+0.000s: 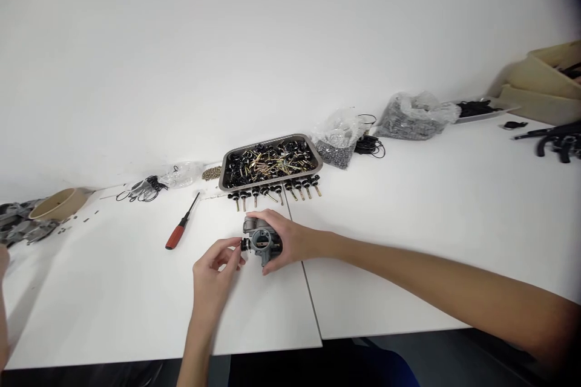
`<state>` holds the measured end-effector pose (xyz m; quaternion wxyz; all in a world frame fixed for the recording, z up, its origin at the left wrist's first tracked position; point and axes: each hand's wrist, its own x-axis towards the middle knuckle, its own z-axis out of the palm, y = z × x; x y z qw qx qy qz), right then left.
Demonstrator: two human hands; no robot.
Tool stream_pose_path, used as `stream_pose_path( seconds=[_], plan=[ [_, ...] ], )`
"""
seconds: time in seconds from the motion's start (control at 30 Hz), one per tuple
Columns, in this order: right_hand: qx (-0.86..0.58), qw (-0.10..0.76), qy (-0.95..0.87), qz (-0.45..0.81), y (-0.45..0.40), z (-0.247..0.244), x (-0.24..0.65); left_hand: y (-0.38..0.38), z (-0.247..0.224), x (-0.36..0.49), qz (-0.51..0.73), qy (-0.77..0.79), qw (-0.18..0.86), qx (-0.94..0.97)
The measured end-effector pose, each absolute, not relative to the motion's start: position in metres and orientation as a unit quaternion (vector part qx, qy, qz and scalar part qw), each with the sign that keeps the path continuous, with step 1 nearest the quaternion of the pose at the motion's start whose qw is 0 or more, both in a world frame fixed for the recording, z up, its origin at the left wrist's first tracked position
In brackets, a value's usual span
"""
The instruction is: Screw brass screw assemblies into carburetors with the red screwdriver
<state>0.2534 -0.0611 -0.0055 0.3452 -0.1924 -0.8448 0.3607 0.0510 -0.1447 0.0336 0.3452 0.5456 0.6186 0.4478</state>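
Observation:
A grey metal carburetor (262, 240) stands on the white table in front of me, its round bore facing me. My right hand (282, 236) is wrapped round its right side, thumb low and fingers over the top. At the carburetor's left side, my left hand (223, 259) pinches a small black knob (245, 244) between thumb and fingertips; the knob sits against the body. Beyond my hands, several black-headed screws with brass-coloured shafts (255, 195) lie in a row along a metal tray (271, 182) heaped with more of them.
Left of my hands lies a red-handled screwdriver (176, 236). Along the wall are brass bits (211, 173), black rings (149, 186) and plastic bags of small parts (408, 124). Beige bins stand far left (59, 204) and far right (540, 97). Another person's arm (3, 302) shows at the left edge.

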Motion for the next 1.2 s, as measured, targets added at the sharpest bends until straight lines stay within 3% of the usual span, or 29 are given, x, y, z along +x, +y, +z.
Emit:
stream_pose_path(
  seconds=[0.8, 1.07, 1.2],
  plan=[
    [-0.181, 0.353, -0.833, 0.386, -0.062, -0.005, 0.254, -0.148, 0.039, 0.062, 0.501, 0.597, 0.379, 0.499],
    [-0.185, 0.347, -0.837, 0.38, -0.063, -0.003, 0.255, -0.145, 0.038, 0.052, 0.459, 0.61, 0.393, 0.513],
    [-0.191, 0.336, -0.839, 0.384, -0.064, 0.001, 0.255, -0.134, 0.043, 0.038, 0.37, 0.604, 0.355, 0.611]
  ],
)
